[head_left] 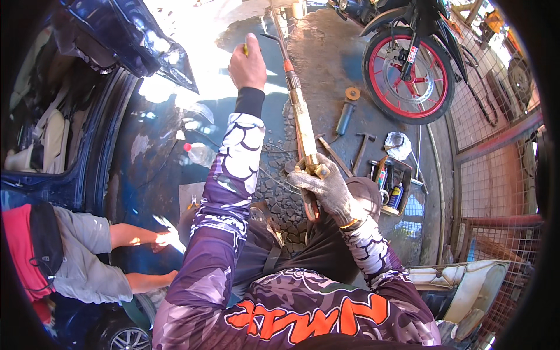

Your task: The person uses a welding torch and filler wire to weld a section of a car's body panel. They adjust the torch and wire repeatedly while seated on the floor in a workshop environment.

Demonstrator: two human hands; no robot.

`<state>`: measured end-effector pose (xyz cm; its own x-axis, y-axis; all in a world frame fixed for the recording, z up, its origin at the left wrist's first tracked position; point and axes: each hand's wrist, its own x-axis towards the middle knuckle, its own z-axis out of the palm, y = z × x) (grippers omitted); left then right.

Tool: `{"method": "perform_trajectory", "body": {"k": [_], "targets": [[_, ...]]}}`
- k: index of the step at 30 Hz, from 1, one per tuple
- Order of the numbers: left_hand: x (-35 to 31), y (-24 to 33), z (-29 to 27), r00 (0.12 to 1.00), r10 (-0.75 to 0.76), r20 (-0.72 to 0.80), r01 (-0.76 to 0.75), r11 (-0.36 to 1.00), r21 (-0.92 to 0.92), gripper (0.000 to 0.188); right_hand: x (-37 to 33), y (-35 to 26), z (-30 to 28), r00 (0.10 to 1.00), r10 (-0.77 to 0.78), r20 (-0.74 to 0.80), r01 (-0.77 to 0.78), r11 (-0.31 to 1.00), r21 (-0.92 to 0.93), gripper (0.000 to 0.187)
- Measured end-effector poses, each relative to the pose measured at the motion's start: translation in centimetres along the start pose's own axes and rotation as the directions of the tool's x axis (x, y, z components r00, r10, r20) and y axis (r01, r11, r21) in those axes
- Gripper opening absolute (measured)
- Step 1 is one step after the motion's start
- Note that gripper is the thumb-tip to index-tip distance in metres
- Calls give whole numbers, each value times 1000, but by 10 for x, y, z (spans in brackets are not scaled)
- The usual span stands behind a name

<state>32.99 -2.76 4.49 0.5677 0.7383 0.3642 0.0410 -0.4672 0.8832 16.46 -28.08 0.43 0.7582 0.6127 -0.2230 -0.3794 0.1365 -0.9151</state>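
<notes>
My right hand (324,184), in a grey work glove, is wrapped round the valve end of a brass gas torch (303,125). The torch points away from me, with an orange collar and a thin dark bent tip at its far end. Bare and raised, my left hand (248,67) is closed beside that tip, its thumb upright. What looks like a yellow lighter (245,50) shows as a sliver in its fingers; the rest is hidden. I see no flame at the tip. Hoses (311,207) run back from the torch between my knees.
An angle grinder (345,118), two hammers (363,150) and a toolbox (401,189) lie to the right. Beyond stands a motorcycle's red wheel (408,76), beside a mesh fence (484,105). A plastic bottle (201,154), a blue car (96,140) and another person (87,251) are left.
</notes>
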Motion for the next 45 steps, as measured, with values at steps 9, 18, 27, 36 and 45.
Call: {"method": "perform_trajectory", "body": {"k": [9,18,27,36,45], "targets": [[13,-10,9,998,-21,62,13,991,133,59,3,3,-3,1000,-8,-16,7,998,-60,30],[-91,-46,-50,997,-9,77,14,998,-67,53,3,0,-1,996,-30,-81,18,989,-145,32],[1,-18,-16,997,-81,18,81,996,33,65,8,8,6,999,-41,-14,39,994,-100,33],[6,-41,-4,995,61,81,-64,997,33,49,8,8,3,999,-28,19,30,997,-76,33],[22,-19,7,983,-158,90,155,987,32,68,9,13,0,999,-37,12,38,995,-95,33]]}}
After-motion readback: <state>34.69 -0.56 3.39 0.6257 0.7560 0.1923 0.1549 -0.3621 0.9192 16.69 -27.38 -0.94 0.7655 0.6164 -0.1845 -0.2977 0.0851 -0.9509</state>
